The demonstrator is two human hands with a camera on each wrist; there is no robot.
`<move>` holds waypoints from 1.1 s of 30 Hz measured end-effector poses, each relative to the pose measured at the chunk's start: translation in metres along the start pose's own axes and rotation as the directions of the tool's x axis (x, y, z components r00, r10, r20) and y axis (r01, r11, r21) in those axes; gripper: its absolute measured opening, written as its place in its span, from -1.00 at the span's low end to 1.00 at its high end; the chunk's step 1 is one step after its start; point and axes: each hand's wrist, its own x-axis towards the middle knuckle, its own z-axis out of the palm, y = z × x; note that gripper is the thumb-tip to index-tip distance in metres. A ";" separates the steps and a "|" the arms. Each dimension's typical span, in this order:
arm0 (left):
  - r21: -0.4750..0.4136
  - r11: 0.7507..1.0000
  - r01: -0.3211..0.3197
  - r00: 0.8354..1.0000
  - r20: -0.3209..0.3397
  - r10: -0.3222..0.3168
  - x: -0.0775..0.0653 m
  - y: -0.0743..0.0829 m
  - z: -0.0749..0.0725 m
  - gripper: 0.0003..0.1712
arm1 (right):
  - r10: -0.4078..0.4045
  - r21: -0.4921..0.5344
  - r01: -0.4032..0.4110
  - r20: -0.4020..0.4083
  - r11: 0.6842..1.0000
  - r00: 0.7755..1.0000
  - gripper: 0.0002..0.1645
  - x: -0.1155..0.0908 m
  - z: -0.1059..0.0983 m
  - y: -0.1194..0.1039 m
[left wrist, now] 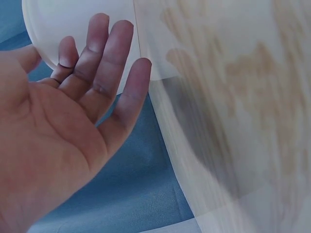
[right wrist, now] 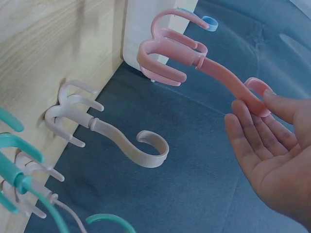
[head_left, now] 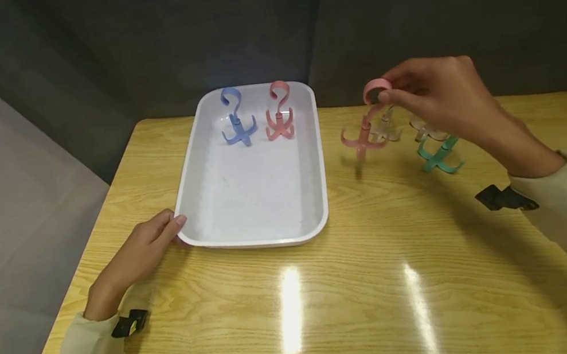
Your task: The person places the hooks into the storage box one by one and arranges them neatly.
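My right hand pinches the curved top of a pink four-prong hook hanger between thumb and fingers. The hanger hangs upright over the table, right of a white tray, its prongs spread below. In the right wrist view, the thumb presses on the pink hook against the fingertips. At the tray's near left corner, my left hand holds the rim, thumb on top and fingers below the edge. The left wrist view shows those fingers loosely extended. Inside the tray, a blue hanger and another pink hanger stand at the far end.
Right of the held hanger, a green hanger and two pale hangers, one of them beige, stand on the wooden table. A dark curtain hangs behind the table's back edge.
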 end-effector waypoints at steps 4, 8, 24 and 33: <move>0.002 1.000 0.007 1.000 0.000 -0.007 0.000 0.001 0.000 -0.57 | 0.019 0.021 -0.019 0.007 1.000 1.000 -0.69 0.007 0.000 -0.003; -0.001 1.000 0.015 1.000 0.003 -0.015 -0.001 0.002 0.000 -0.57 | 0.009 0.027 -0.009 0.015 1.000 1.000 -0.68 0.014 0.000 -0.007; 0.015 1.000 0.010 1.000 -0.001 -0.010 0.000 0.002 0.001 -0.56 | -0.033 0.146 0.029 0.025 0.989 0.999 -0.72 0.044 0.015 -0.036; 0.007 1.000 0.009 1.000 0.003 -0.009 0.000 0.003 0.002 -0.57 | -0.069 0.168 0.058 0.057 0.984 0.996 -0.72 0.060 0.031 -0.051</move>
